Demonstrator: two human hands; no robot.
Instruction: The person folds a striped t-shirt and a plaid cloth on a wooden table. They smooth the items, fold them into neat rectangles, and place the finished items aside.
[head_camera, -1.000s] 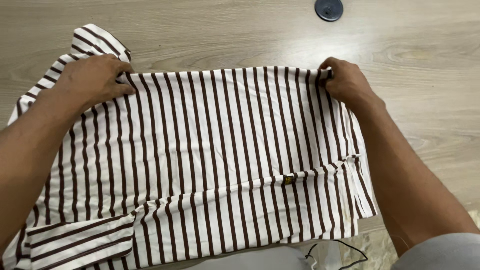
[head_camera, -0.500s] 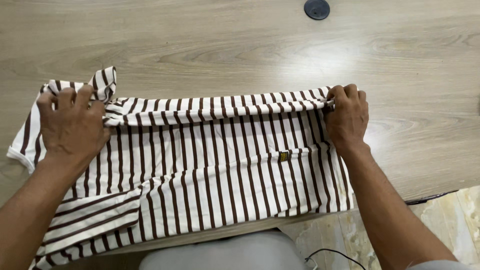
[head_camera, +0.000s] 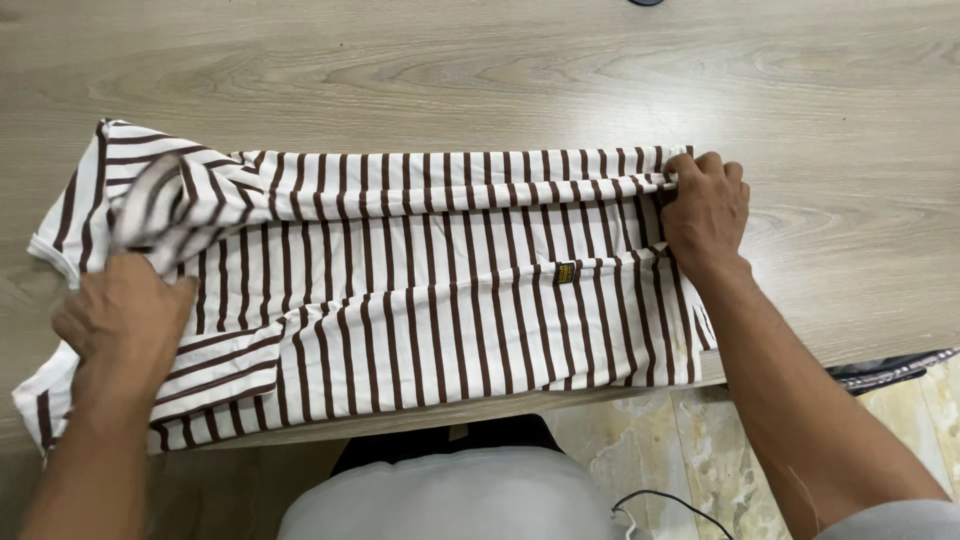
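Striped cloth fills the near half of the wooden worktop (head_camera: 480, 70): a white T-shirt with thin dark brown stripes (head_camera: 400, 290), spread flat and folded over on itself, its lower hem running along the worktop's near edge and slightly overhanging it. A small dark label with yellow marks (head_camera: 566, 272) sits on a seam right of the middle.

The right hand (head_camera: 705, 215) rests at the shirt's right end, toward the worktop's right side, fingers curled and pinching the folded upper edge of the fabric against the surface. The left hand (head_camera: 125, 320) lies at the shirt's left end near the worktop's near-left corner, knuckles up and fingers bent closed on the cloth; just above it a blurred fold of sleeve (head_camera: 160, 200) stands lifted off the surface, though whether the fingers actually hold that fold cannot be told. A second sleeve (head_camera: 215, 370) lies flat beside the left hand, by the near edge.

Below the worktop's near edge show the person's grey-clad lap (head_camera: 450, 500), a pale marbled floor (head_camera: 680, 450) and a thin black cable (head_camera: 660, 505).
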